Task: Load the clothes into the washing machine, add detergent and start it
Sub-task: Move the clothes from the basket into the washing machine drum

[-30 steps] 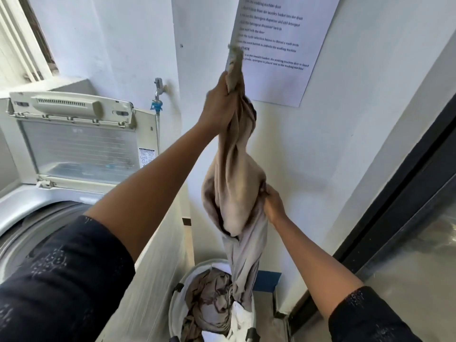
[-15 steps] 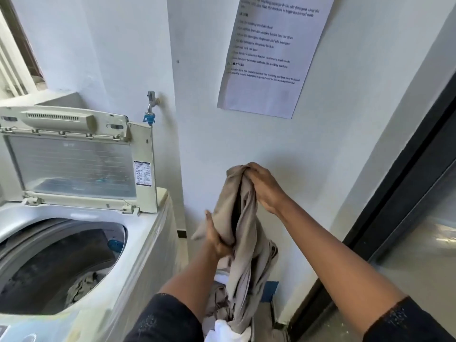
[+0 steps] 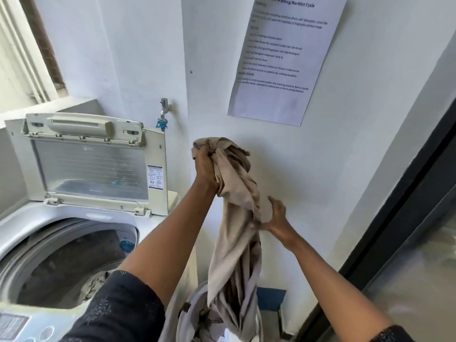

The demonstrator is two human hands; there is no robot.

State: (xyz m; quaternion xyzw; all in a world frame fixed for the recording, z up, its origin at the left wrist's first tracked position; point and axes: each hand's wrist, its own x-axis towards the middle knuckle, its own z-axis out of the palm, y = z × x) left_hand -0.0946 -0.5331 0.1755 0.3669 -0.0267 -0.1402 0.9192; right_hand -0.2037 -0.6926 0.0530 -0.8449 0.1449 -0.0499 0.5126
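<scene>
A long beige garment [image 3: 234, 243] hangs twisted from my left hand [image 3: 206, 169], which grips its bunched top in front of the white wall. My right hand [image 3: 275, 218] is lower, at the garment's right side, fingers spread and the thumb side touching the fabric. The garment's lower end trails into the white laundry basket [image 3: 195, 296] below, which holds more clothes. To the left stands the top-loading washing machine [image 3: 74, 218] with its lid [image 3: 91, 164] raised. Inside the open drum [image 3: 61, 262] lies some clothing [image 3: 96, 285].
The machine's control panel [image 3: 22, 327] shows at the bottom left. A tap [image 3: 164, 107] juts from the wall behind the lid. A printed instruction sheet [image 3: 283, 58] hangs on the wall. A dark door frame [image 3: 399, 218] runs down the right. A blue object [image 3: 271, 298] sits by the basket.
My left hand has taken the garment's bunched top and raised it. My right hand has let go of the top and dropped to the garment's side, fingers spread.
</scene>
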